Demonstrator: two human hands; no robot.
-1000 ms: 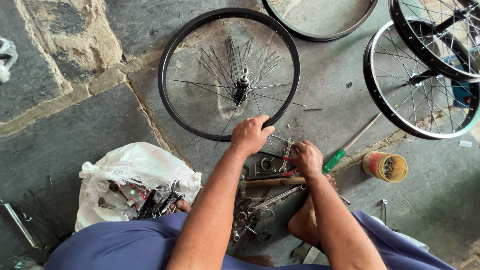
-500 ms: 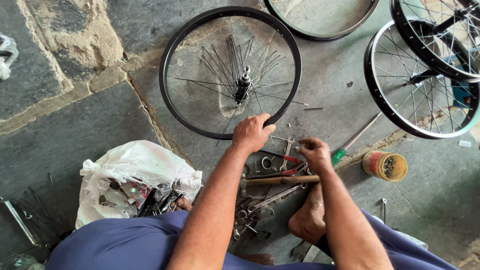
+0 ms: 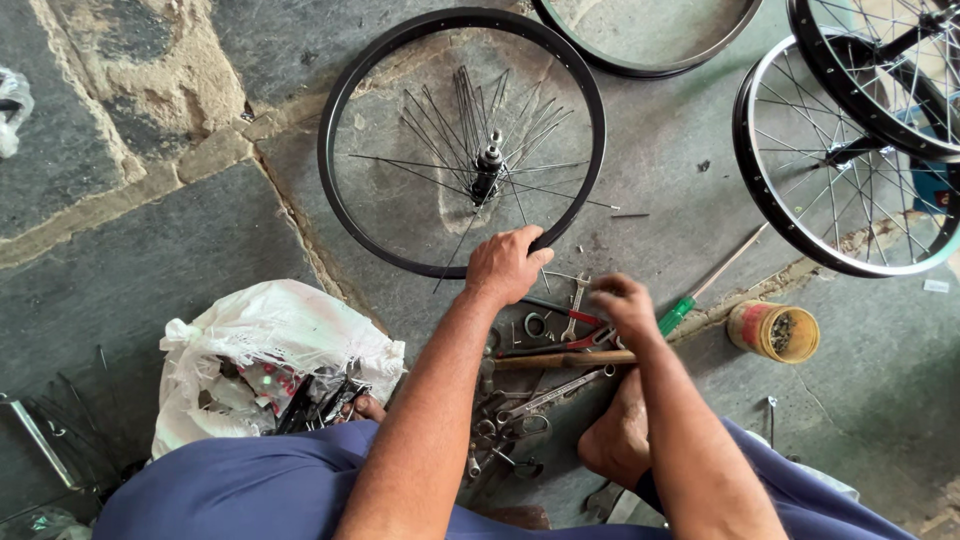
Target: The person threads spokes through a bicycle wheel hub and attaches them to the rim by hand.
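At the frame's centre the left hand (image 3: 507, 264) grips the near edge of the black wheel rim (image 3: 340, 110), which lies flat on the stone floor (image 3: 120, 240) in the upper middle. Just right of it, the blurred right hand (image 3: 622, 303) hovers, fingers curled, over a heap of tools (image 3: 540, 395); whether it holds anything I cannot tell. A green-handled screwdriver (image 3: 678, 314) and a small tin (image 3: 772, 331) lie to the right, a white bag (image 3: 270, 335) at lower left.

White plastic bag (image 3: 270, 350): lay near left, holding dark metal parts.
Small round tin (image 3: 773, 331): stood right, on stone floor (image 3: 120, 270).
Spoked wheels (image 3: 850, 170): leaned far right, overlapping.
Bare rim (image 3: 650, 40): lay far centre.
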